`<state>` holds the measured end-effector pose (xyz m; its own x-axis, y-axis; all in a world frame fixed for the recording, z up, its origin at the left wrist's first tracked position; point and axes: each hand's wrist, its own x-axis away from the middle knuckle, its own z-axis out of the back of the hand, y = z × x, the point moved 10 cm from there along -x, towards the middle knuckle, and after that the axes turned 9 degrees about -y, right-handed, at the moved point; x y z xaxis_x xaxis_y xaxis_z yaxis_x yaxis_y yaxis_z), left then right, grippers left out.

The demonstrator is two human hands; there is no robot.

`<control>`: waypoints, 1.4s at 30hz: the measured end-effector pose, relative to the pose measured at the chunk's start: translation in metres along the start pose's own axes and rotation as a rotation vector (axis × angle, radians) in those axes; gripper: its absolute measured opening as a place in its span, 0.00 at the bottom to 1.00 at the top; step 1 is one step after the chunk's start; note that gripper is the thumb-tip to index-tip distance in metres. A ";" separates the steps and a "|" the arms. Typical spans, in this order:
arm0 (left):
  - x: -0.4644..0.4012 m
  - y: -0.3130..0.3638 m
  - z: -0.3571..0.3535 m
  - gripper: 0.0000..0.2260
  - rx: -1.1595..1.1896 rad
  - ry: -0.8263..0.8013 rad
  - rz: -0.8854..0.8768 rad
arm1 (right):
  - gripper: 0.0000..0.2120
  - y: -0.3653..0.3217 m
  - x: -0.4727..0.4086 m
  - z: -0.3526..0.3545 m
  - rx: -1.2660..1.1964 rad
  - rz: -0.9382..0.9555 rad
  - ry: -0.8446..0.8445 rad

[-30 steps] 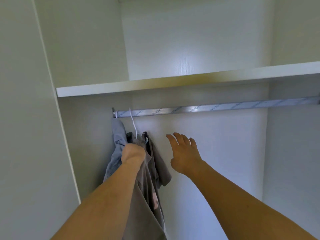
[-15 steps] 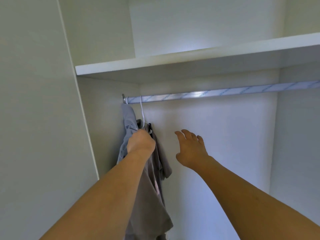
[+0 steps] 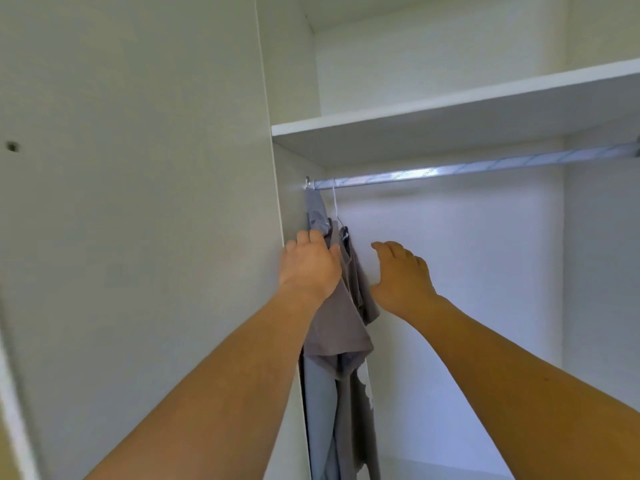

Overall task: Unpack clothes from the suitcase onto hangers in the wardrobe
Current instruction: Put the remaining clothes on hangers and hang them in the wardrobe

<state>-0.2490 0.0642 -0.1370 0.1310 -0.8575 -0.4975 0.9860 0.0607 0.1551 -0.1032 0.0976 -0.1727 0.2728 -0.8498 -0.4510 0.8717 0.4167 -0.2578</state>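
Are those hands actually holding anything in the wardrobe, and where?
The left hand rests on the taupe garment near its top, just below the hanger; whether the fingers grip it cannot be told. The right hand is open, holding nothing.
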 end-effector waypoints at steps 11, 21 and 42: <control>0.218 -0.028 0.217 0.25 -0.249 0.385 -0.153 | 0.35 -0.179 0.183 0.126 -0.126 0.276 0.216; 0.348 -0.157 0.345 0.27 -0.377 0.516 0.023 | 0.37 -0.356 0.281 0.165 -0.209 0.468 0.433; 0.393 -0.531 0.058 0.27 -0.106 -0.194 0.439 | 0.35 -0.514 0.234 -0.276 -0.233 0.472 -0.386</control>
<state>-0.7269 -0.3346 -0.3656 0.5254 -0.8178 -0.2349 0.8481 0.4811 0.2220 -0.6002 -0.2265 -0.3820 0.7693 -0.5947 -0.2334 0.5228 0.7960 -0.3050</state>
